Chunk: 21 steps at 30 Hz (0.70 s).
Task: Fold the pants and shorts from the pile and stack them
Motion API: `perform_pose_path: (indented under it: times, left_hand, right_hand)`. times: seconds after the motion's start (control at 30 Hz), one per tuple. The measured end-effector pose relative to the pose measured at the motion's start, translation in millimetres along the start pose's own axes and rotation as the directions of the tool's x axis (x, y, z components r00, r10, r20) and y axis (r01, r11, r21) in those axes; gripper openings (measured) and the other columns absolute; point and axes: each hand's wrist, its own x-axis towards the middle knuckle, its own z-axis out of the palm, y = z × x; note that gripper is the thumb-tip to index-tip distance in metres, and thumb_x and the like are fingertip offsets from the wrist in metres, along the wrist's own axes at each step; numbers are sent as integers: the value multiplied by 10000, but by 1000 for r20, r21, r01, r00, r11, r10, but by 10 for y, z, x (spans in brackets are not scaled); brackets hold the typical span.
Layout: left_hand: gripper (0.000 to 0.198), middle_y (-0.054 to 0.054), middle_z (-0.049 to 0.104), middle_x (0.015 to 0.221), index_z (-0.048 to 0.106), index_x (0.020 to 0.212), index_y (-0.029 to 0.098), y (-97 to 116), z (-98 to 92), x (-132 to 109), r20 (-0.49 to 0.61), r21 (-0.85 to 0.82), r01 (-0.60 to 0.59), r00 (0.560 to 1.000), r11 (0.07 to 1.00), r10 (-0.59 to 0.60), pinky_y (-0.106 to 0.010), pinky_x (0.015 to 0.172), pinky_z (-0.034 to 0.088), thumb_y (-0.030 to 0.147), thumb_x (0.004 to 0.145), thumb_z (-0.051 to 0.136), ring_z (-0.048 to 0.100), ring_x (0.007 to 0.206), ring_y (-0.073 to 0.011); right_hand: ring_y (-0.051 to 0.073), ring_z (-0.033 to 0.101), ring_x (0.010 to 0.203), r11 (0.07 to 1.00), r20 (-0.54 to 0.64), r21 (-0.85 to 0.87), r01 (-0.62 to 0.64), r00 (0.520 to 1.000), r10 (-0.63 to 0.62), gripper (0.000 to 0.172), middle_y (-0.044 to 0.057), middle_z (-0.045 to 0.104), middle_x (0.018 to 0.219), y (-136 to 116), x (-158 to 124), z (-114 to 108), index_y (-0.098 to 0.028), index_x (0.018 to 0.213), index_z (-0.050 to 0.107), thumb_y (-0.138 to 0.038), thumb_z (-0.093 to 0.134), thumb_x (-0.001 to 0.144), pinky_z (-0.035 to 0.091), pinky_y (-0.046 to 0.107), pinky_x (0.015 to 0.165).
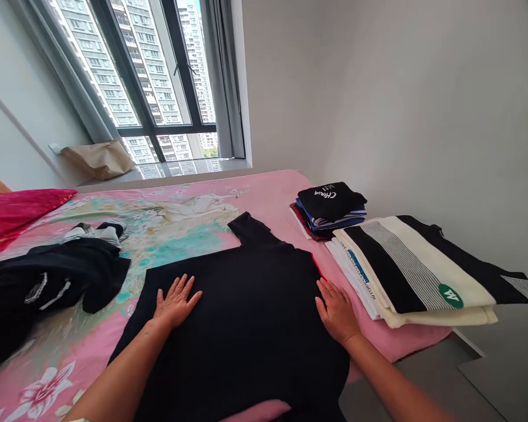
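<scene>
A black short-sleeved shirt [250,305] lies spread out on the bed, one sleeve pointing away from me. My left hand [176,302] rests flat on its left part with the fingers spread. On the shirt's right side, near a thin red trim at the collar, my right hand [337,310] lies flat with its fingers stretched out. Neither hand grips anything. The near edge of the shirt runs out of the frame at the bottom, with a patch of pink sheet showing there.
A stack of large folded clothes [426,275] sits to the right, a smaller folded pile [332,205] behind it. Crumpled dark clothes [57,275] lie at left on the floral bedsheet [193,228]. A red pillow [22,217] and a brown paper bag [99,159] are farther back.
</scene>
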Motion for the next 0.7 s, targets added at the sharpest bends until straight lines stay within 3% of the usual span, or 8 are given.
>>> perform_pose_path:
  times: [0.13, 0.3, 0.37, 0.47, 0.57, 0.63, 0.7]
  left_hand:
    - [668, -58, 184, 1543, 237, 1459, 206, -442, 48, -200, -31, 13, 130, 991, 991, -129, -580, 1101, 108, 555, 889, 216, 134, 1424, -240]
    - [622, -68, 246, 1527, 286, 1442, 212, -469, 70, -220, -83, 5, 153, 985, 988, -152, -581, 1108, 66, 503, 893, 257, 172, 1415, -248]
    - [599, -99, 295, 1507, 299, 1439, 198, -345, 48, -210, -109, -2, 145, 984, 989, -144, -562, 1112, 91, 463, 904, 256, 226, 1399, -257]
    - [583, -123, 304, 1500, 326, 1428, 188, 22, 19, -276, -154, -4, 110, 982, 994, -109, -589, 1099, 92, 454, 914, 253, 238, 1392, -282]
    - [572, -40, 230, 1534, 335, 1419, 278, 516, 40, -470, -177, 18, -163, 970, 986, 163, -599, 1103, 24, 525, 906, 281, 174, 1414, -261]
    - [574, 5, 214, 1536, 300, 1425, 334, 792, 82, -613, -159, 17, -381, 912, 925, 378, -567, 1120, 3, 565, 901, 280, 177, 1415, -231]
    - [587, 8, 217, 1534, 253, 1438, 350, 953, 132, -706, -140, -3, -472, 873, 882, 467, -558, 1125, 13, 581, 899, 272, 196, 1410, -229]
  right_hand:
    - [224, 363, 1313, 1000, -18, -15, 22, 1000, -22, 500, 82, 450, 1401, 21, -5, 54, -145, 1347, 451, -349, 298, 917, 240, 438, 1090]
    - [239, 374, 1296, 999, -80, -31, 9, 997, -12, 502, 110, 455, 1386, 26, -5, 84, -124, 1338, 445, -349, 330, 905, 255, 433, 1084]
    - [262, 358, 1300, 999, -146, -35, -22, 989, 17, 556, 153, 431, 1390, 20, -2, 75, -74, 1354, 401, -376, 363, 890, 272, 429, 1079]
    - [287, 347, 1296, 997, -233, -11, -74, 970, 69, 640, 198, 404, 1387, 9, 9, 42, -34, 1373, 329, -427, 404, 874, 290, 440, 1069]
    - [277, 396, 1250, 995, -275, 49, -92, 956, 102, 636, 201, 445, 1339, 15, 15, 9, -48, 1369, 318, -445, 413, 880, 321, 426, 1049]
    - [269, 434, 1208, 992, -304, 94, -90, 946, 115, 607, 198, 481, 1296, 28, 7, -7, -56, 1353, 336, -442, 403, 889, 342, 416, 1028]
    - [274, 468, 1161, 984, -345, 135, -119, 925, 159, 574, 204, 517, 1244, 39, -10, -22, -50, 1322, 372, -434, 384, 896, 362, 422, 998]
